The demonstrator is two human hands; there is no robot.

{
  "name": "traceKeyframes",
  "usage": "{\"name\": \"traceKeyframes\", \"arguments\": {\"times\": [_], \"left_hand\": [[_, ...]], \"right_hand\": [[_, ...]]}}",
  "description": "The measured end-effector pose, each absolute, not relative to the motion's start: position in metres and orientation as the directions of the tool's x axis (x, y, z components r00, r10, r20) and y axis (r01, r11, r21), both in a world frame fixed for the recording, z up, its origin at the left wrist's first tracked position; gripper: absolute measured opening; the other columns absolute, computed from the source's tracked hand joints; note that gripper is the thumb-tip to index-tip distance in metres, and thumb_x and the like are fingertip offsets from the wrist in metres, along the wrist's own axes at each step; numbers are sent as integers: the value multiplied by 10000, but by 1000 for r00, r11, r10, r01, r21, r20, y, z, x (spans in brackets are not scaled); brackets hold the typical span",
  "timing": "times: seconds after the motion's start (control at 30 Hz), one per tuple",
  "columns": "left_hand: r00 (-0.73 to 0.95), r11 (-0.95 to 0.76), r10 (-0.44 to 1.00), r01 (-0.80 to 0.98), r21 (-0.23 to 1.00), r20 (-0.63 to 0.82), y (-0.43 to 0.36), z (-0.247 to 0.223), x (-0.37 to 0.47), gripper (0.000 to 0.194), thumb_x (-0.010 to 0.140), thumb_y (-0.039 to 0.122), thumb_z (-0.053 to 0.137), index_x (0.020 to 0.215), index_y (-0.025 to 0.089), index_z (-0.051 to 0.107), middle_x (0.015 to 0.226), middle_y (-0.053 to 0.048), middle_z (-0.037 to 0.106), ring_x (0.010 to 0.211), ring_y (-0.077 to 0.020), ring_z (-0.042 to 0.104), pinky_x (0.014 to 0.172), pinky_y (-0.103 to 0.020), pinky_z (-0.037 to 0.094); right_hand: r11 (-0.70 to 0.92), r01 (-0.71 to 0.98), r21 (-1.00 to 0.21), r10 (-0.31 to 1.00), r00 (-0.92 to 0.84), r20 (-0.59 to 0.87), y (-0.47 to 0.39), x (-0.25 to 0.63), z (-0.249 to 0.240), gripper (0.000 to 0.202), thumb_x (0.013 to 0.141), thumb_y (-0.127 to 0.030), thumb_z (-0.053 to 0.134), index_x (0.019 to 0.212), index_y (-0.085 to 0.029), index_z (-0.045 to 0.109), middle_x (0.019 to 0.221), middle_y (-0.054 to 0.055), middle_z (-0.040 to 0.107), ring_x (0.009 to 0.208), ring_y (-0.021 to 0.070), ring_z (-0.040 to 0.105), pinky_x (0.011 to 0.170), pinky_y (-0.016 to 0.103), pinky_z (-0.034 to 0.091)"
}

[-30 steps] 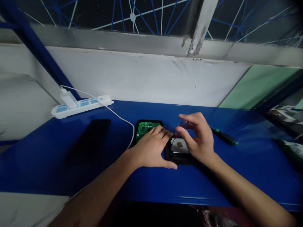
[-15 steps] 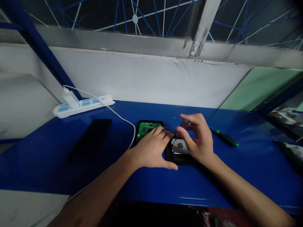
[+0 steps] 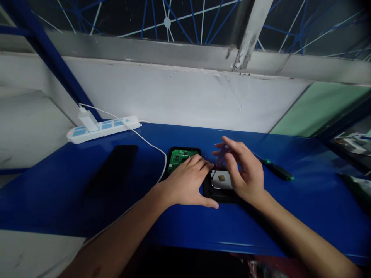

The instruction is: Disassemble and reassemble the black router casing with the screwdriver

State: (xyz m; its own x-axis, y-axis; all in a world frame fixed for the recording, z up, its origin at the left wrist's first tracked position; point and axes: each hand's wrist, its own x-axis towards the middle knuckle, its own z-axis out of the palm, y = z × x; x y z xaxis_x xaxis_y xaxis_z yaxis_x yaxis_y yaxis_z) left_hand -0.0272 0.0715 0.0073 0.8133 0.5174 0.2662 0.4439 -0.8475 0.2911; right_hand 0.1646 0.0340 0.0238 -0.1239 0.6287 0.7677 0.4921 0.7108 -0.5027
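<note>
My left hand (image 3: 188,179) lies with its fingers stretched out over the gap between two dark casings, its fingertips at the left edge of the right one. Beneath and behind it, a green circuit board (image 3: 177,157) sits in the left casing. My right hand (image 3: 246,170) grips a small purple, see-through screwdriver (image 3: 222,155) between thumb and fingers. The driver stands tilted, its tip down at the upper left of a silvery plate (image 3: 216,180) with a small tan square (image 3: 222,178). That plate lies in the right black casing (image 3: 218,195), partly hidden by my right hand.
A green and black screwdriver (image 3: 278,170) lies on the blue table (image 3: 191,227) at the right. A black flat device (image 3: 116,166) is at the left. Behind it stands a white power strip (image 3: 106,129) with a plugged-in charger (image 3: 87,120), whose white cable (image 3: 149,144) runs beside my left hand.
The fingers of my right hand have shifted on the purple screwdriver, and the hand sits slightly farther right. My left hand has stayed almost still.
</note>
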Motion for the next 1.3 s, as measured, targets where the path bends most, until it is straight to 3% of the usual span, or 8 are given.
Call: {"name": "traceKeyframes", "arguments": {"times": [0.17, 0.4, 0.67, 0.97, 1.1, 1.23, 1.3], "left_hand": [[815, -846, 518, 442, 297, 259, 70, 9, -27, 902, 683, 756, 753, 1329, 161, 551, 1264, -121, 628, 1251, -365, 483, 1114, -493, 374], [810, -847, 518, 442, 296, 274, 71, 7, -27, 888, 684, 761, 747, 1310, 158, 562, 1250, -126, 627, 1250, -359, 481, 1115, -488, 373], [816, -851, 514, 446, 278, 265, 70, 7, -27, 914, 679, 750, 765, 1316, 131, 550, 1245, -128, 629, 1228, -348, 486, 1114, -477, 367], [809, -849, 517, 442, 290, 279, 71, 6, -27, 899, 683, 763, 746, 1307, 142, 559, 1245, -127, 626, 1233, -350, 487, 1110, -479, 373], [816, -848, 515, 440, 294, 264, 70, 8, -27, 871, 687, 747, 756, 1291, 149, 567, 1255, -128, 627, 1234, -354, 493, 1104, -473, 379], [817, -847, 518, 447, 288, 255, 70, 8, -27, 899, 687, 756, 748, 1334, 168, 539, 1266, -119, 628, 1251, -364, 480, 1100, -490, 373], [817, -847, 518, 448, 286, 254, 70, 7, -27, 908, 686, 753, 751, 1339, 161, 534, 1254, -120, 631, 1247, -361, 479, 1096, -491, 373]], "right_hand": [[710, 525, -468, 595, -92, 799, 37, 166, 23, 428, 917, -159, 655, 1314, -310, 601, 978, 41, 576, 835, 179, 632, 641, 351, 605], [720, 465, -515, 631, -130, 765, 34, 166, 23, 458, 1007, -125, 440, 1430, -288, 505, 1242, 96, 618, 984, 192, 705, 807, 408, 611], [697, 561, -447, 589, -91, 803, 36, 165, 22, 407, 918, -164, 660, 1301, -288, 603, 959, 35, 560, 813, 172, 607, 652, 344, 594], [705, 465, -536, 652, -127, 748, 32, 167, 23, 455, 1010, -131, 441, 1433, -288, 500, 1272, 90, 626, 997, 191, 712, 819, 394, 610], [704, 511, -493, 633, -138, 762, 32, 165, 24, 486, 980, -110, 513, 1432, -291, 509, 1143, 68, 656, 963, 182, 690, 797, 378, 606], [705, 553, -444, 595, -120, 795, 34, 166, 24, 437, 924, -151, 646, 1331, -303, 598, 972, 36, 582, 829, 172, 629, 688, 361, 595], [706, 552, -444, 592, -117, 797, 35, 166, 23, 425, 920, -162, 656, 1316, -309, 610, 993, 39, 564, 827, 171, 636, 681, 364, 597]]}}
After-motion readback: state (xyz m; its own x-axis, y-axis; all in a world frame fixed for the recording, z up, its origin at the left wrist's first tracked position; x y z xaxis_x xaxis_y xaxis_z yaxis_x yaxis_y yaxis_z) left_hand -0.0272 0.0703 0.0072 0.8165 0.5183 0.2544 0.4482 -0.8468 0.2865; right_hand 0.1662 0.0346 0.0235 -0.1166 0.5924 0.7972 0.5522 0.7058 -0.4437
